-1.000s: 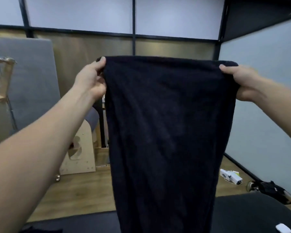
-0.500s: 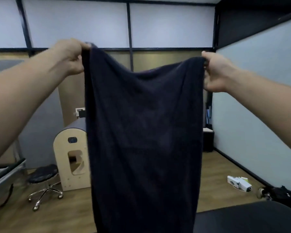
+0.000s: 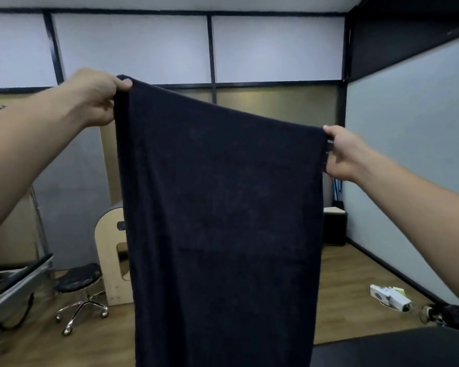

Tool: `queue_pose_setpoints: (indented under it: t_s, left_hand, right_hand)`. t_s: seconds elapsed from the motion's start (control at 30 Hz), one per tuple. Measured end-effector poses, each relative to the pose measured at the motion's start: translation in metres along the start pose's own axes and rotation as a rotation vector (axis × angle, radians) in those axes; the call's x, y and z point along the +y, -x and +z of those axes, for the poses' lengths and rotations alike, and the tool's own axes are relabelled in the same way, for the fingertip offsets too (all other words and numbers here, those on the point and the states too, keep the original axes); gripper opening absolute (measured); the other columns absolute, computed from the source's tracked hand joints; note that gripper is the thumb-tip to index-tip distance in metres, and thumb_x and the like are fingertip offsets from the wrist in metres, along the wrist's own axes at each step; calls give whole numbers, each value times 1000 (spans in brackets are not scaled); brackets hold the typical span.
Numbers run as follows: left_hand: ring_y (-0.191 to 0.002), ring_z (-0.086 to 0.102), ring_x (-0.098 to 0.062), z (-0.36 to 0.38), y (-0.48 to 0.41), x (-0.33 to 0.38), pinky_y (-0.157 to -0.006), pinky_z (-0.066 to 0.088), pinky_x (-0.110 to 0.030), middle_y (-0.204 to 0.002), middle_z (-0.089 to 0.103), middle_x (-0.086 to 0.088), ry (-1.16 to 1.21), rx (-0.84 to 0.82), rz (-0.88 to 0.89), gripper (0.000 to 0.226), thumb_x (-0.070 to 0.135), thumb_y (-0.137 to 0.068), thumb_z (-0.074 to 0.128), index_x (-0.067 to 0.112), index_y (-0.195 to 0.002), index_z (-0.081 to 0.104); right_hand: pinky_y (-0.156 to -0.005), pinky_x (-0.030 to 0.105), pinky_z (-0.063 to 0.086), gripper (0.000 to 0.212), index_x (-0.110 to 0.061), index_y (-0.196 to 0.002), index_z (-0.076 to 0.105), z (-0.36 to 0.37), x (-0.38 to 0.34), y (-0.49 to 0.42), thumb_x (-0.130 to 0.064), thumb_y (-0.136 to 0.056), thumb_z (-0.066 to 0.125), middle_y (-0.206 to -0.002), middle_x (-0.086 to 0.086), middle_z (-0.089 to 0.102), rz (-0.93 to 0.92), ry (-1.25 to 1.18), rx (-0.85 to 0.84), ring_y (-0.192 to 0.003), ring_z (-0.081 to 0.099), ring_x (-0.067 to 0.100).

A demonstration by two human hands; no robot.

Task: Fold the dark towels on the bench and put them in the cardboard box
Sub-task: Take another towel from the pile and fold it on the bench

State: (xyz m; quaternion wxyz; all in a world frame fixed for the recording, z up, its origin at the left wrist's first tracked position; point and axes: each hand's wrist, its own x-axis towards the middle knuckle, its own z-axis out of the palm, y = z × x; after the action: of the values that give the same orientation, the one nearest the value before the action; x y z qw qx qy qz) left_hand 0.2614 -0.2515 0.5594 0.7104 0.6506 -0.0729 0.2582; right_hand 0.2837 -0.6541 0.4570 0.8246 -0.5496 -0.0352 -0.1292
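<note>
One dark towel [image 3: 220, 207] in the air, hanging straight down below two sets of fingers: left hand [image 3: 97, 98] pinches its higher top corner, right hand [image 3: 341, 154] grips the lower one.

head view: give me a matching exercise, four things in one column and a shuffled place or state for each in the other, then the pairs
Column 1
1. dark towel
2. left hand
3. right hand
4. stool

Column 2
A. grips the towel's lower top corner
B. stands low on the left of the view
C. hangs spread out, its top edge sloping down to the right
D. grips the towel's higher top corner

Pairs: 1-C, 2-D, 3-A, 4-B
</note>
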Motion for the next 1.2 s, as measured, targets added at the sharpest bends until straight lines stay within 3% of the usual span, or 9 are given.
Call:
queue_pose_setpoints:
  t_s: [0.17,0.37,0.53,0.67,0.73,0.83,0.97,1.07,1.2]
  left_hand:
    - [-77,74,-12,3,4,10,-65,58,-23,-108,67,-6,171,-2,-41,9,5,-100,49,8,-100,57]
    - [-78,74,-11,6,8,10,-63,58,-22,-104,67,-5,87,39,-26,10,2,-97,51,9,-97,58]
    - [-69,72,-5,-7,7,11,-60,56,-19,-86,63,1,38,106,25,15,0,-93,59,14,-87,58]
    - [-65,67,-4,-4,19,-2,-51,54,-16,-88,60,1,-72,20,-174,21,2,-100,46,12,-84,55]
    - [-55,65,-5,1,27,-17,-49,54,-16,-84,57,0,-220,-111,-279,29,1,-102,37,12,-82,54]
    - [-42,63,-4,-1,31,-36,-45,51,-14,-77,60,-2,-278,-126,-338,31,1,-102,34,11,-81,54]
    - [-44,64,-5,-16,36,-44,-46,52,-15,-60,67,-3,-95,-52,-373,25,1,-102,37,11,-87,54]
    - [-45,65,-5,-23,42,-54,-48,53,-15,-51,66,-2,-118,-56,-393,23,2,-102,38,9,-87,54]
    - [-46,66,-6,-35,39,-69,-46,54,-18,-56,69,-1,-163,-2,-406,25,3,-102,39,11,-86,56]
  right_hand:
    - [-81,34,57,35,-17,-89,60,12,-25,20,-30,-105,33,-85,2,69,-27,-293,-199,-82,69,19]
    - [-54,15,52,13,-12,-96,60,24,-15,54,-2,-94,52,-74,1,67,-32,-38,-412,-58,64,6]
    - [-57,20,50,9,-12,-88,61,7,-41,26,-3,-92,62,-78,6,63,-303,-85,88,-55,60,10]
    - [-72,31,50,47,-15,-81,72,1,20,51,-61,-80,64,-80,10,72,122,52,-94,-74,65,24]
    - [-71,30,56,41,-12,-88,68,11,48,72,-52,-80,68,-81,9,72,338,191,-251,-73,70,24]
    - [-53,29,58,24,-12,-83,61,11,41,70,-31,-96,58,-64,4,69,247,92,-103,-55,70,19]
    - [-80,42,56,44,-10,-96,70,-4,65,72,-50,-96,50,-95,11,75,346,-77,-55,-85,74,28]
    - [-73,37,56,26,-13,-90,70,-7,96,87,-36,-93,57,-88,9,75,504,58,-232,-75,74,25]
    - [-69,40,61,29,-15,-103,70,-15,83,67,-26,-76,71,-96,6,76,333,-182,-83,-82,75,24]
